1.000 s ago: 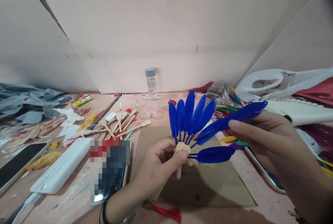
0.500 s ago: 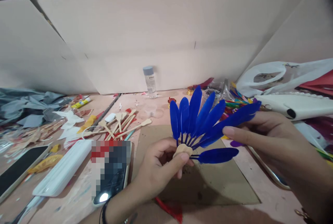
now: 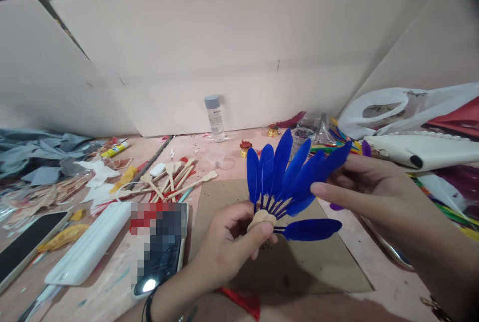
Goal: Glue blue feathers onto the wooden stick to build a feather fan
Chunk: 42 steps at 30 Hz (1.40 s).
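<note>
Head view: clear bottle beyond feather fan

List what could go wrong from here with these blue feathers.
1. The right hand pinches the outermost feather; a tug could bend its quill or pull it out of the base.
2. The left hand holds that small base by thumb and fingers only, so it may twist or slip.
3. The lowest feather sticks out sideways, apart from the rest, and could snag on the cardboard.
</note>
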Tool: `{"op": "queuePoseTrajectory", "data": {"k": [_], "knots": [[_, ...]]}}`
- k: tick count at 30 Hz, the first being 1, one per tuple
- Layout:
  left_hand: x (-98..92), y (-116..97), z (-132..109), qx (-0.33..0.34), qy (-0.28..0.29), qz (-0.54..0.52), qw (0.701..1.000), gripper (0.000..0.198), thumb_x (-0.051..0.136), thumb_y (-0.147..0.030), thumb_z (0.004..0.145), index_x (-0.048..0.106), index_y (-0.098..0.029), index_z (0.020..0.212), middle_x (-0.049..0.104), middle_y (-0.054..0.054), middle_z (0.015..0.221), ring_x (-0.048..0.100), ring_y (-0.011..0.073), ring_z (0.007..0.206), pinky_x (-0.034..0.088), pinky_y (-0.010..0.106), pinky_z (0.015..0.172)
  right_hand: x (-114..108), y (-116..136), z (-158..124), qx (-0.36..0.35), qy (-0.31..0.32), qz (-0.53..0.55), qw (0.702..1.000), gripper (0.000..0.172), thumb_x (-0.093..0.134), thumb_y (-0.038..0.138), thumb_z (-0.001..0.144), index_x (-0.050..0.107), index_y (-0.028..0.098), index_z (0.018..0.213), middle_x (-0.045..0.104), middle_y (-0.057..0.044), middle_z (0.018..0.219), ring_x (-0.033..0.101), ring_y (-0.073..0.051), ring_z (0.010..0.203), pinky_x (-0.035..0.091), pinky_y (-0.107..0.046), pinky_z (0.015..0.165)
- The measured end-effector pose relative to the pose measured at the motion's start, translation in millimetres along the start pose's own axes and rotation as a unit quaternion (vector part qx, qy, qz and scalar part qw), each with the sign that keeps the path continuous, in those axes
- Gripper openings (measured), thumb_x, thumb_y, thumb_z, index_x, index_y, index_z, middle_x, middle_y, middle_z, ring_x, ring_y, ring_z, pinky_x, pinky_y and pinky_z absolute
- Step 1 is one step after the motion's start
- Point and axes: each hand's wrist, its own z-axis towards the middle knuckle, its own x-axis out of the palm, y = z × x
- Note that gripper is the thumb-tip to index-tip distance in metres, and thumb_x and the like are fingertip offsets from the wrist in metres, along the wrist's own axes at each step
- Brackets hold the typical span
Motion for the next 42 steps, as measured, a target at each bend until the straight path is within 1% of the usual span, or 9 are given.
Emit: {"op": "queuePoseTrajectory", "data": {"k": [3,5,9,13,15,18,20,27,42], "knots": [[0.7,0.5,-0.9,-0.006,0.0,0.003,1.0,0.029,0.075,-0.043,0.09,0.066,-0.019,0.077,0.075,0.003,0.073,0.051,0.0081,0.049,0.04,0.019,0.046,1.3,0.6,1.9,0.001,0.013,0.024,1.0,0.029,0.089,0.041,0.078,0.08,0.028,0.102,0.073,-0.002,0.089,0.063,-0.02,0.076,0.048,-0.027,0.055],[0.5,0.9,-1.6,-0.005,-0.002,0.014,1.0,0.031,0.074,-0.044,0.092,0.065,-0.019,0.076,0.074,0.003,0.074,0.051,0.008,0.049,0.04,0.019,0.046,3.1,2.0,3.1,0.014,0.031,0.064,0.997,0.032,0.089,0.039,0.077,0.081,0.029,0.107,0.078,-0.005,0.101,0.07,-0.024,0.088,0.055,-0.03,0.063],[-0.7,1.0,-1.6,0.0,-0.001,0.029,1.0,0.031,0.073,-0.044,0.093,0.064,-0.019,0.076,0.074,0.003,0.073,0.052,0.0081,0.05,0.04,0.019,0.047,8.5,4.4,4.9,0.05,0.077,0.144,0.985,0.024,0.088,0.038,0.078,0.084,0.029,0.1,0.082,-0.004,0.097,0.076,-0.027,0.094,0.062,-0.038,0.082],[-1.2,1.2,-0.3,-0.001,0.004,0.024,1.0,0.031,0.073,-0.045,0.092,0.065,-0.019,0.078,0.074,0.003,0.074,0.051,0.0074,0.047,0.039,0.019,0.046,13.7,1.7,6.6,0.055,0.071,0.178,0.98,0.019,0.09,0.035,0.077,0.084,0.029,0.095,0.082,-0.002,0.095,0.076,-0.025,0.097,0.062,-0.037,0.091],[-1.0,1.9,0.2,0.0,0.007,0.022,1.0,0.032,0.073,-0.046,0.092,0.065,-0.019,0.078,0.075,0.003,0.075,0.051,0.0072,0.047,0.039,0.019,0.046,16.2,-0.7,6.9,0.059,0.065,0.186,0.979,0.017,0.09,0.036,0.078,0.083,0.028,0.092,0.081,-0.002,0.091,0.075,-0.022,0.09,0.062,-0.034,0.086],[-0.7,3.5,0.7,0.001,0.002,0.025,1.0,0.033,0.073,-0.047,0.092,0.065,-0.018,0.079,0.075,0.004,0.075,0.051,0.0072,0.047,0.039,0.019,0.046,19.5,-3.7,6.4,0.069,0.06,0.19,0.977,0.018,0.09,0.037,0.078,0.082,0.025,0.089,0.078,-0.002,0.084,0.071,-0.018,0.076,0.062,-0.029,0.07],[-0.6,4.9,0.8,0.003,-0.001,0.027,1.0,0.034,0.073,-0.048,0.092,0.065,-0.018,0.079,0.074,0.003,0.075,0.051,0.0072,0.048,0.039,0.019,0.046,21.1,-5.4,6.1,0.073,0.054,0.187,0.978,0.019,0.091,0.036,0.077,0.081,0.024,0.088,0.077,-0.002,0.081,0.069,-0.017,0.072,0.061,-0.027,0.065],[-0.2,8.0,0.8,0.006,-0.008,0.029,1.0,0.036,0.072,-0.05,0.092,0.064,-0.018,0.078,0.074,0.003,0.073,0.05,0.0072,0.047,0.039,0.019,0.046,24.0,-12.1,7.1,0.067,0.051,0.186,0.979,0.017,0.091,0.03,0.075,0.08,0.023,0.086,0.077,-0.002,0.08,0.07,-0.017,0.069,0.061,-0.027,0.064],[0.8,8.9,0.7,-0.003,-0.014,0.037,0.999,0.037,0.072,-0.052,0.092,0.063,-0.019,0.078,0.074,0.003,0.073,0.05,0.0081,0.047,0.04,0.02,0.047,24.2,-12.5,7.9,0.077,0.053,0.182,0.979,0.018,0.091,0.032,0.074,0.08,0.021,0.084,0.077,-0.002,0.079,0.07,-0.018,0.069,0.062,-0.03,0.066]]}}
